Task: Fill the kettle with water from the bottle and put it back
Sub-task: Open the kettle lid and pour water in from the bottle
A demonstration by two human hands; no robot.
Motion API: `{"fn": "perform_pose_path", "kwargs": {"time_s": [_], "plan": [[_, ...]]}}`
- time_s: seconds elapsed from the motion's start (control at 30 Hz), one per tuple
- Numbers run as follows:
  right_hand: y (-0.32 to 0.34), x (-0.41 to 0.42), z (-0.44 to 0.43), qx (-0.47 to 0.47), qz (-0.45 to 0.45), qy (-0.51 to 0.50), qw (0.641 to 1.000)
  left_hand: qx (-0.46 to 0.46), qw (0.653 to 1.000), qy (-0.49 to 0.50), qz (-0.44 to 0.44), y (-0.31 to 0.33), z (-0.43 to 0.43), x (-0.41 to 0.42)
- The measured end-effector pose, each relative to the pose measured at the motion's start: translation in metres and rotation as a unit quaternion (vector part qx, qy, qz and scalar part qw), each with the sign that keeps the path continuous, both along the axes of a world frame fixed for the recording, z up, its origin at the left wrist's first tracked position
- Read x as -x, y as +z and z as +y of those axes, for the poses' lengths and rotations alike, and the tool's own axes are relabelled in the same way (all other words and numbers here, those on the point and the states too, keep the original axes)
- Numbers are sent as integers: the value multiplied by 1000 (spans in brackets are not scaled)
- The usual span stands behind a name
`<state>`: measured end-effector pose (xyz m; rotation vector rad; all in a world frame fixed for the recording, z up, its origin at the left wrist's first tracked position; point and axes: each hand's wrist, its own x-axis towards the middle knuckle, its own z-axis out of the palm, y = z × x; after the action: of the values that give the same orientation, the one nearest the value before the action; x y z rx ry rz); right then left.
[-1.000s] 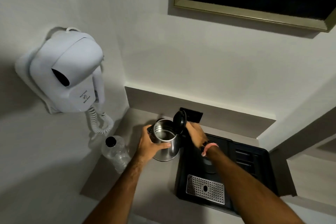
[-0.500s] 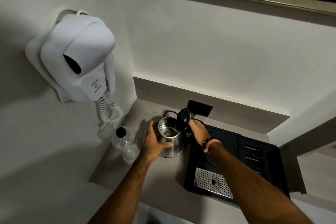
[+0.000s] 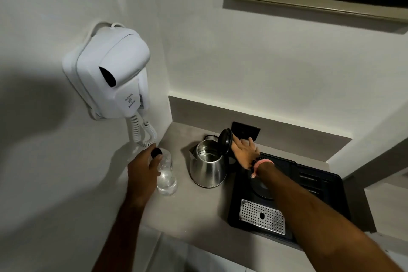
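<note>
Head view: left hand wrapped around the clear plastic water bottle with black cap, thumb by the cap; bottle upright on the grey counter. Stainless steel kettle stands on the counter just left of the black tray, black lid hinged up. Right hand open, fingers spread, behind the lid, gripping nothing.

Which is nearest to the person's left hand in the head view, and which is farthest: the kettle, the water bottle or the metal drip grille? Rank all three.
1. Water bottle: at the left hand, by the wall.
2. Kettle: to its right, lid open.
3. Drip grille: farthest right, in the black tray.
</note>
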<state>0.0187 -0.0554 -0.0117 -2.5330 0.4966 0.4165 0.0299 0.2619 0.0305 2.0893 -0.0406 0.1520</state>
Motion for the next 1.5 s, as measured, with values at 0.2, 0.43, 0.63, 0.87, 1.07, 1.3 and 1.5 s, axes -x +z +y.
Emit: {"fn": "perform_pose_path", "kwargs": {"time_s": [0.2, 0.43, 0.63, 0.87, 1.07, 1.3, 1.5], "plan": [[9, 4, 4, -3, 19, -3, 1000, 24, 1000, -17, -11, -8, 14, -9], [17, 5, 8, 18, 36, 3, 999, 8, 1000, -1, 1, -9, 17, -18], [19, 5, 7, 11, 32, -22, 999, -40, 999, 1, -29, -5, 19, -15], [14, 3, 7, 31, 29, -25, 999, -59, 987, 89, -120, 9, 10, -7], [12, 2, 9, 38, 28, -24, 999, -152, 978, -69, -126, -53, -34, 51], [8, 2, 7, 60, 39, -16, 997, -316, 935, -131, 94, -147, -48, 69], [3, 0, 3, 70, 43, -6, 997, -330, 928, -145, 98, -173, -45, 60]]}}
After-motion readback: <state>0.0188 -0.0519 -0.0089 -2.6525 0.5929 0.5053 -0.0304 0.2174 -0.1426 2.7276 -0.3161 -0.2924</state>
